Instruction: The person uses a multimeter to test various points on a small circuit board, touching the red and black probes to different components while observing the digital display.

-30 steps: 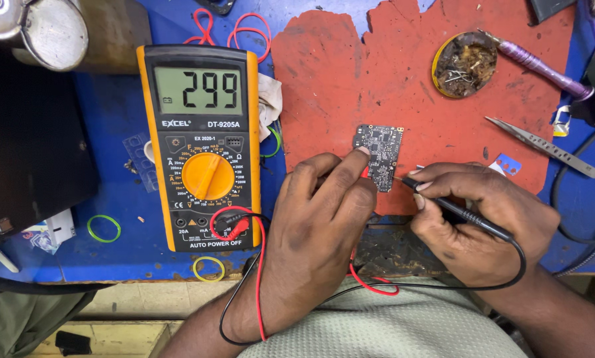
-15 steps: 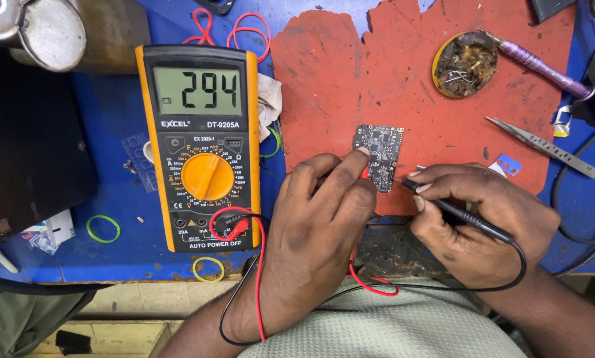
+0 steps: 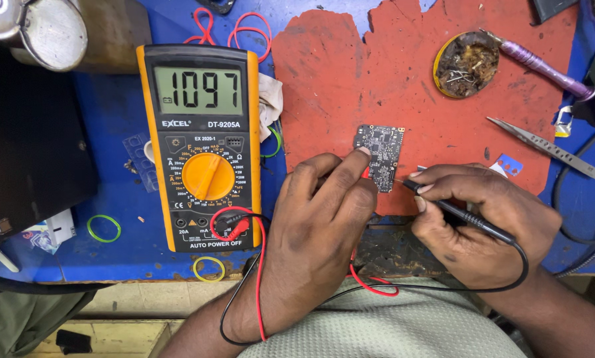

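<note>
Black probe (image 3: 470, 217) on circuit board (image 3: 380, 156)

We see a yellow-cased multimeter (image 3: 201, 146) with an orange dial, red and black leads, a dark grey circuit board (image 3: 379, 154) on a worn red mat (image 3: 350, 73), and a blue benchtop (image 3: 118, 113).

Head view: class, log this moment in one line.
left hand: red probe on circuit board | right hand: black probe on board | meter: on
</note>
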